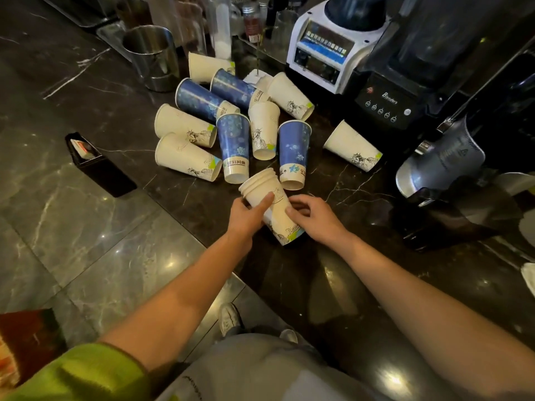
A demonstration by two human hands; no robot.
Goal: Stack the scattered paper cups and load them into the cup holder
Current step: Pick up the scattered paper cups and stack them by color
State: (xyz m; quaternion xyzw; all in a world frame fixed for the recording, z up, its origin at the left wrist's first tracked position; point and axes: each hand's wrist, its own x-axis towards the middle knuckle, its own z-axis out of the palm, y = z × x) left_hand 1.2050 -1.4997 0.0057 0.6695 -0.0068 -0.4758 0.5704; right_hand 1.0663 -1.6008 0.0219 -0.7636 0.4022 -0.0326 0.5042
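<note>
Dark marble counter [333, 285] strewn with paper cups [231, 134], both hands' [249, 212] [314, 217] grip around cream stack [269, 206].

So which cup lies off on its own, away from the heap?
Start at the black blender on the dark marble counter. Just in front of it lies a lone white cup on its side, mouth towards the heap. Nothing touches it, whereas the other loose cups crowd together further left.

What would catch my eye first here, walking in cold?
Probably the scatter of loose paper cups, white and blue, lying on their sides across the middle of the dark marble counter. Just in front of them, the left hand and right hand hold a nested stack of white cups. A blender stands behind, to the right.
</note>
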